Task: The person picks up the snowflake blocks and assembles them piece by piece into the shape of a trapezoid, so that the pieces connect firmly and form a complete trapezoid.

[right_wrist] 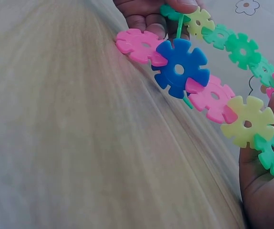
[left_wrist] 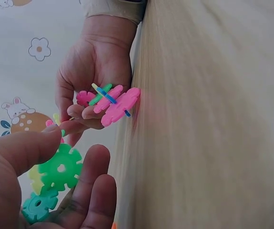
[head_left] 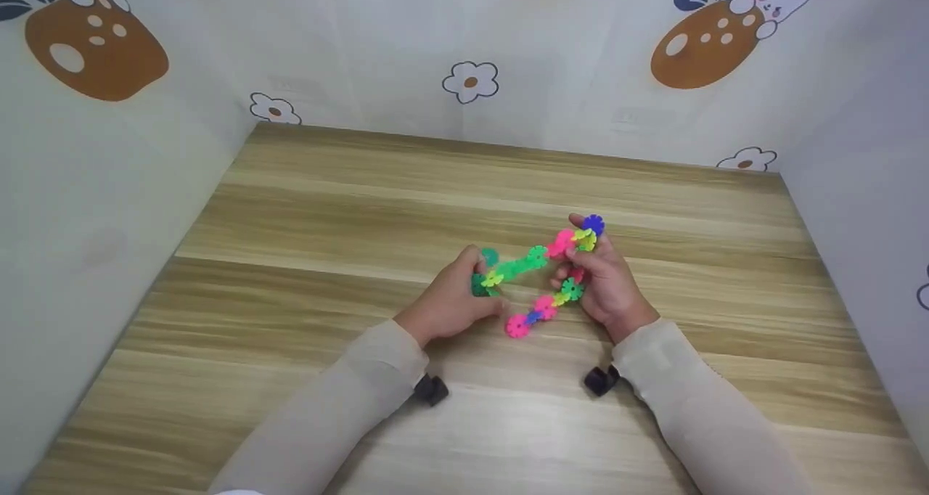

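Observation:
A chain of interlocking plastic snowflake discs (head_left: 536, 256) in pink, green, yellow and blue is held above the table, bent into an open loop. My left hand (head_left: 448, 300) grips its green end; in the left wrist view a green disc (left_wrist: 60, 167) lies between thumb and fingers. On the other side, my right hand (head_left: 613, 284) holds the chain at its bend, beside a dark blue disc (head_left: 594, 224). The other end hangs free between the hands, finishing in a pink disc (head_left: 517, 326). Large in the right wrist view is a blue disc (right_wrist: 167, 78) joined to pink ones.
Below the hands lies a wood-grain table (head_left: 290, 205). Pale walls with printed flowers (head_left: 470, 82) and rabbits enclose it at the back and sides. Dark straps (head_left: 432, 390) show at the cuffs of both sleeves.

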Tool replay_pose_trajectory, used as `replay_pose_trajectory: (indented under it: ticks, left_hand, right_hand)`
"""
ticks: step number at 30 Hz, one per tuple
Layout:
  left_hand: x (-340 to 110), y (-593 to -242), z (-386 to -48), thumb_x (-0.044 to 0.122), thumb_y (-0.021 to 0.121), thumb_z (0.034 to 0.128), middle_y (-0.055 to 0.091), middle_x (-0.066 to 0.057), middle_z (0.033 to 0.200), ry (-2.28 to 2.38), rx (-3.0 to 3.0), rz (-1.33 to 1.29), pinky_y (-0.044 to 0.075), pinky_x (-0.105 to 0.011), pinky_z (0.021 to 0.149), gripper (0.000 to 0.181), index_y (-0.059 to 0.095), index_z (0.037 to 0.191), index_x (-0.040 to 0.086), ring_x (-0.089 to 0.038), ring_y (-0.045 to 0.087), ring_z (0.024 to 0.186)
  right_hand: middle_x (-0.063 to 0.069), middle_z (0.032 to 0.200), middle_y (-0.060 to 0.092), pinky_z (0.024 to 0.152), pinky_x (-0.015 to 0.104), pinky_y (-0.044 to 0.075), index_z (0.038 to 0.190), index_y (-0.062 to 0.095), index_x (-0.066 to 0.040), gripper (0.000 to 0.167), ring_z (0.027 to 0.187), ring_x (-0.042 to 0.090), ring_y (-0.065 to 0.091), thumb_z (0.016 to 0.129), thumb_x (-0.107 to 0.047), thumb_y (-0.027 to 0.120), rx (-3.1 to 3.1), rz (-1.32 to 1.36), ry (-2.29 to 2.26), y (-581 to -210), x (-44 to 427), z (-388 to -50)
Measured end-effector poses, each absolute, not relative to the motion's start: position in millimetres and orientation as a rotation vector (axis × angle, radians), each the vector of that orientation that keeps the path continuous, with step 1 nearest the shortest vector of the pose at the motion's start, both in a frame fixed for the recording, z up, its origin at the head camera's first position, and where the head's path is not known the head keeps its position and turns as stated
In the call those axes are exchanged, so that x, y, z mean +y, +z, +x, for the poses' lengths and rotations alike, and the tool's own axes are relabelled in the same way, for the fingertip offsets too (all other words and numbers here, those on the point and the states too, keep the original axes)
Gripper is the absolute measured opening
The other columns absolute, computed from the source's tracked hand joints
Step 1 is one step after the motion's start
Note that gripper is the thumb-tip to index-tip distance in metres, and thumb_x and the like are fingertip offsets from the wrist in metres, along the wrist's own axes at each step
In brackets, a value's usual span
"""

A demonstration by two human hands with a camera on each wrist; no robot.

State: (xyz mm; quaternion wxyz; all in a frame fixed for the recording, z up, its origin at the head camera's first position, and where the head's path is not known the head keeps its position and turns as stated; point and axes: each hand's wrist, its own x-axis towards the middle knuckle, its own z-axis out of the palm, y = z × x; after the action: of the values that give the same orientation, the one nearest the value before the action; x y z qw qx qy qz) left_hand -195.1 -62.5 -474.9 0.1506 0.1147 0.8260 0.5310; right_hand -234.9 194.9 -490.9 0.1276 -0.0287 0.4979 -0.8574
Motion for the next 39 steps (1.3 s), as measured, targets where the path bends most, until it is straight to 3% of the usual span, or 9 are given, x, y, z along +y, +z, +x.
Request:
replay_pose_trajectory:
  ticks: [12, 24, 34, 39]
  left_hand:
    - [-62.2, -475.4, -194.7, 0.018, 0.081, 0.0916, 0.039, -0.001, 0.094, 1.538, 2.368, 0.352, 0.037, -0.033, 0.074, 0.046, 0.036, 0.102, 0.015, -0.019, 0.044, 0.087]
    - [-61.9, -474.8, -195.0, 0.015, 0.084, 0.0877, 0.038, -0.001, 0.093, 1.481, 2.353, 0.368, 0.035, -0.032, 0.07, 0.049, 0.036, 0.098, 0.016, -0.019, 0.042, 0.084]
    - [-61.7, -472.3, -192.8, 0.015, 0.079, 0.0898, 0.049, -0.004, 0.106, 1.477, 2.359, 0.393, 0.042, -0.035, 0.083, 0.044, 0.04, 0.108, 0.02, -0.022, 0.051, 0.101]
    - [-61.6, -472.8, -192.9, 0.017, 0.082, 0.0906, 0.046, -0.003, 0.1, 1.493, 2.345, 0.394, 0.04, -0.034, 0.077, 0.044, 0.04, 0.104, 0.019, -0.021, 0.048, 0.093]
  right_hand:
    - [0.003, 0.085, 0.065, 0.06, 0.031, 0.061, 0.158, 0.03, -0.013, 0.058, 0.059, 0.015, 0.063, 0.104, 0.007, 0.043, 1.461, -0.073, -2.492, -491.1, 194.7, -234.1]
    - [0.003, 0.094, 0.066, 0.062, 0.031, 0.061, 0.161, 0.026, -0.01, 0.061, 0.061, 0.015, 0.064, 0.105, 0.007, 0.042, 1.473, -0.099, -2.485, -491.8, 195.3, -234.0]
    - [0.004, 0.085, 0.064, 0.061, 0.031, 0.06, 0.16, 0.025, -0.01, 0.059, 0.061, 0.015, 0.062, 0.106, 0.004, 0.044, 1.465, -0.092, -2.493, -491.7, 195.1, -234.4]
    - [0.004, 0.085, 0.064, 0.061, 0.031, 0.06, 0.159, 0.027, -0.01, 0.058, 0.061, 0.015, 0.062, 0.106, 0.004, 0.044, 1.46, -0.101, -2.499, -492.1, 194.9, -234.7]
